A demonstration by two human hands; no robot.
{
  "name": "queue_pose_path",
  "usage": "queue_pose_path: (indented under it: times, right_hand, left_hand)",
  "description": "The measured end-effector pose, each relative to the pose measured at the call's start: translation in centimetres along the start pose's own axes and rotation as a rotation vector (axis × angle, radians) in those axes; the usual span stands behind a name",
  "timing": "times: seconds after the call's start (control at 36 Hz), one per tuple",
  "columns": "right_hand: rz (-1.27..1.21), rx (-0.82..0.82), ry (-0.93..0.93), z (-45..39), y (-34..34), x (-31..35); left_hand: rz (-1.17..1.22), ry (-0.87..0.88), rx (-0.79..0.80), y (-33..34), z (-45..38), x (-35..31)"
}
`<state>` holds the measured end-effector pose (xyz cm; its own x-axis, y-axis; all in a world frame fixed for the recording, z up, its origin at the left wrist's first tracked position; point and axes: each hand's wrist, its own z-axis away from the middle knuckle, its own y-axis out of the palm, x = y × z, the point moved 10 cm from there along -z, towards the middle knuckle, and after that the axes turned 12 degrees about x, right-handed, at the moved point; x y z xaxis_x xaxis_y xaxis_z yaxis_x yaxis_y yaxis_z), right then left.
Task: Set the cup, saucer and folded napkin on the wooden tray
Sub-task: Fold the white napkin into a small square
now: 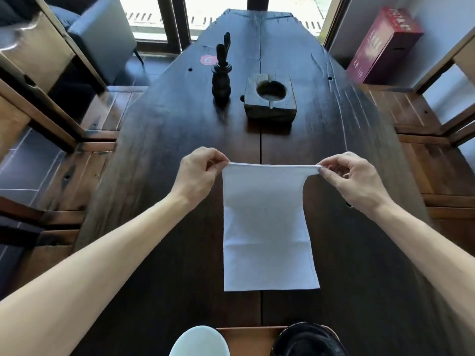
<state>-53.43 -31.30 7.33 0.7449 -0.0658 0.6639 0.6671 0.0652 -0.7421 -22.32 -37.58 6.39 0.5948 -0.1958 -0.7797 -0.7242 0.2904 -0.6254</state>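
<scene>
A white napkin [267,227] lies lengthwise on the dark wooden table [159,155]. Its far edge is lifted off the table. My left hand [198,173] pinches the far left corner and my right hand [354,178] pinches the far right corner. The near half of the napkin rests flat. At the bottom edge of the view a pale cup [199,341] stands left and a black saucer [307,340] right. A strip of the brown wooden tray [248,340] shows between them; whether either rests on it I cannot tell.
Farther along the table stand a dark wooden holder with utensils [221,73] and a square wooden ashtray [270,97]. Wooden benches flank the table on both sides. A red box [383,44] stands at the far right, and a grey chair [102,34] at the far left.
</scene>
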Motion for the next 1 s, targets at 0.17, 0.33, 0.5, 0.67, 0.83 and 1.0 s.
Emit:
queue_pose_path:
  times: [0.17,0.33,0.5,0.67,0.83,1.0]
  right_hand:
    - [-0.046,0.034,-0.019,4.4,0.6,-0.5]
    - [-0.042,0.105,-0.054,8.1,2.5,-1.1]
    - [-0.070,0.135,-0.025,11.2,4.7,-2.8]
    - [-0.111,0.182,0.045,13.6,7.6,-5.3]
    - [-0.072,0.233,0.079,14.9,9.8,-6.7]
    - [-0.029,0.325,0.098,15.7,11.7,-7.9]
  left_hand:
    - [-0.035,0.139,0.009,1.3,5.2,-1.8]
    - [-0.062,0.201,0.077,3.5,9.4,-1.0]
    - [-0.169,0.272,0.156,6.1,12.9,0.0]
    - [-0.250,0.260,0.272,9.0,14.9,1.5]
    - [-0.371,0.284,0.368,11.3,16.1,2.8]
    - [-0.453,0.308,0.468,13.4,16.5,4.1]
